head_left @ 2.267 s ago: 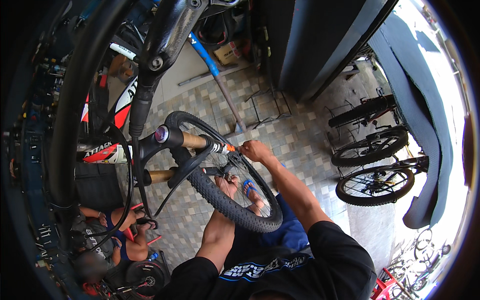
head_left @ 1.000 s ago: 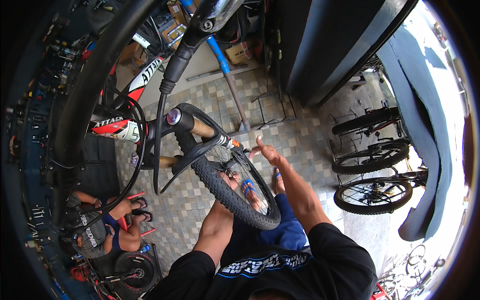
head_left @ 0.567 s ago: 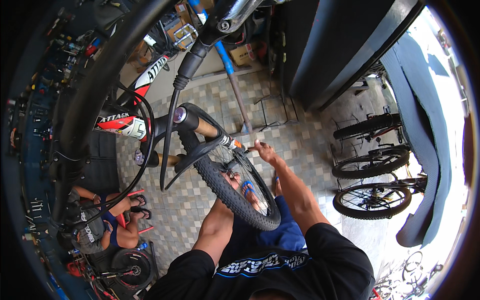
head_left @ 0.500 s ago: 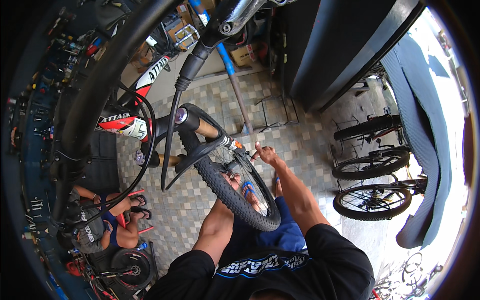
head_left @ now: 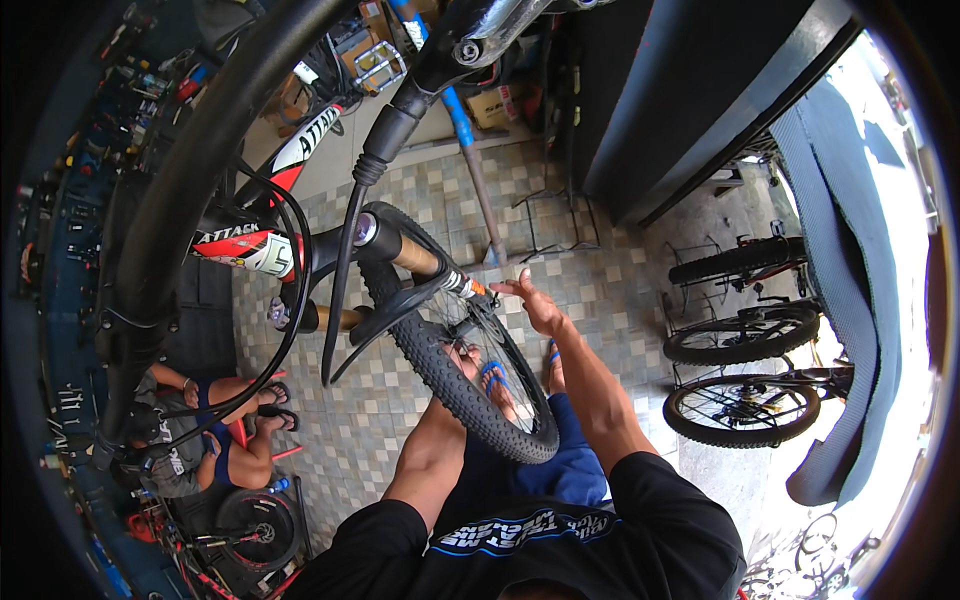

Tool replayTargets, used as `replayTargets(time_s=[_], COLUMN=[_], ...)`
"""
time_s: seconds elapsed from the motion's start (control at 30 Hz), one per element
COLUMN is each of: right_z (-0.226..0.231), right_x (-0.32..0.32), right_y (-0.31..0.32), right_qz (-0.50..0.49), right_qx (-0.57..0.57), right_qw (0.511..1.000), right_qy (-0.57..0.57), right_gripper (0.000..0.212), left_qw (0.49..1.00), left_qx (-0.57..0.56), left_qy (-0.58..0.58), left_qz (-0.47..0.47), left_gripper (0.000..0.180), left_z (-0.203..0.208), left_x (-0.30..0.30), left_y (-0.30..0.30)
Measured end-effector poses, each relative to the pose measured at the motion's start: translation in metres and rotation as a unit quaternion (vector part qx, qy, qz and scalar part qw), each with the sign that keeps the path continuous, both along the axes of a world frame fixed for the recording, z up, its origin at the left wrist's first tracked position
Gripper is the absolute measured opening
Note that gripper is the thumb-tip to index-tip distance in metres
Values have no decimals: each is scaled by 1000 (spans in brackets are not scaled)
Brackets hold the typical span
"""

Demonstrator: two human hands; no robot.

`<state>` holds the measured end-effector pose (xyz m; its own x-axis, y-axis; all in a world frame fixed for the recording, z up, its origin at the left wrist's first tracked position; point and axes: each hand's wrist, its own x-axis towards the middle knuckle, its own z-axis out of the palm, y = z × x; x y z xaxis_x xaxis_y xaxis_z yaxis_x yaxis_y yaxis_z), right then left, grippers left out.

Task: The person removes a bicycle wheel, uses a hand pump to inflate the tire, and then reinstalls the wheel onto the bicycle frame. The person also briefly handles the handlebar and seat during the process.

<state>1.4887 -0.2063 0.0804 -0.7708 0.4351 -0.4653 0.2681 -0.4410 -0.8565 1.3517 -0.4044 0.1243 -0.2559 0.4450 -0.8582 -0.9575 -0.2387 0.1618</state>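
Observation:
A bicycle front wheel (head_left: 470,400) with a knobby black tire stands tilted in front of me, set in a suspension fork with gold stanchions (head_left: 418,257). My right hand (head_left: 540,308) is open beside the lower fork end on the wheel's right side, its fingers stretched toward the axle end and close to it. On the other side, my left hand (head_left: 465,360) shows partly through the spokes, near the hub (head_left: 463,327). Its visible fingers look curled; what they hold, if anything, is hidden by the wheel.
The red, white and black bike frame (head_left: 245,250) and handlebar (head_left: 215,110) loom at upper left. A blue stand pole (head_left: 455,115) runs down to the tiled floor (head_left: 590,340). Parked bicycle wheels (head_left: 740,405) line the right. Another person (head_left: 200,430) sits at lower left near a tool wall.
My right hand's fingers have straightened and moved slightly up and toward the fork end. My left hand stays near the hub. The view has shifted slightly.

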Motion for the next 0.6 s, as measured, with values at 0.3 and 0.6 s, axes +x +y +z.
replayTargets(time_s=[0.3, 0.6], right_z=[-28, -25], right_x=[8, -38], right_y=[-3, 15], right_qz=[145, 11], right_qx=[287, 319], right_qw=[938, 926], right_qy=[-133, -203], right_gripper=[47, 54], left_qw=[1000, 1000], left_qx=[-7, -1], left_qy=[11, 27], left_qz=[-23, 1], left_gripper=[43, 44], left_z=[-2, 2], left_x=[0, -5], left_y=[8, 33])
